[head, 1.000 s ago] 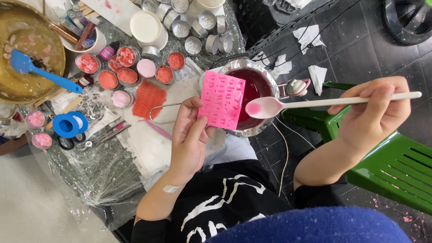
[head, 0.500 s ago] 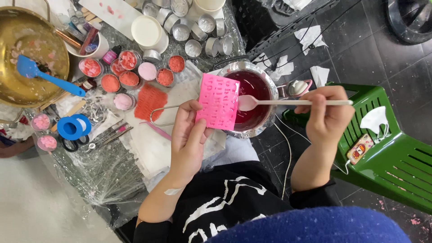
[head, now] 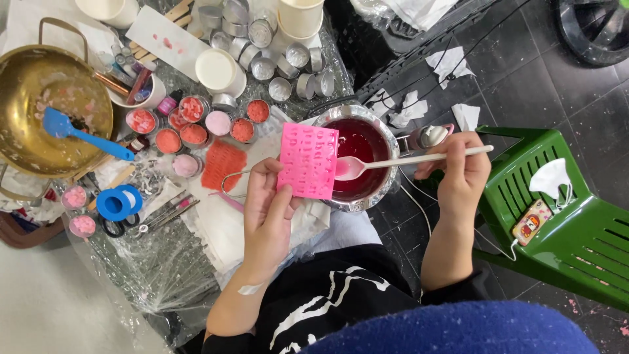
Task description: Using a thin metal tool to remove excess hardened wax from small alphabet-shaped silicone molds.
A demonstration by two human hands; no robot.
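Observation:
My left hand [head: 266, 208] holds a pink silicone mould [head: 308, 160] with small letter-shaped cavities, tilted over the rim of a metal pot [head: 389, 143] of dark red liquid [head: 360, 141]. My right hand [head: 462, 172] grips the handle of a white plastic spoon [head: 393, 162]. The spoon's bowl sits at the mould's right edge, above the red liquid, and carries pink liquid.
A brass bowl [head: 29, 98] with a blue spatula [head: 85, 134] stands at the left. Small tins of pink and red wax [head: 190, 124], empty metal tins [head: 275, 46], blue tape [head: 118, 202] and scissors crowd the foil-covered table. A green plastic chair [head: 563, 229] holds a mask and phone.
My right hand has drawn in leftward, bringing the spoon's bowl from beside the pot to the mould's edge. The mould stays held over the pot.

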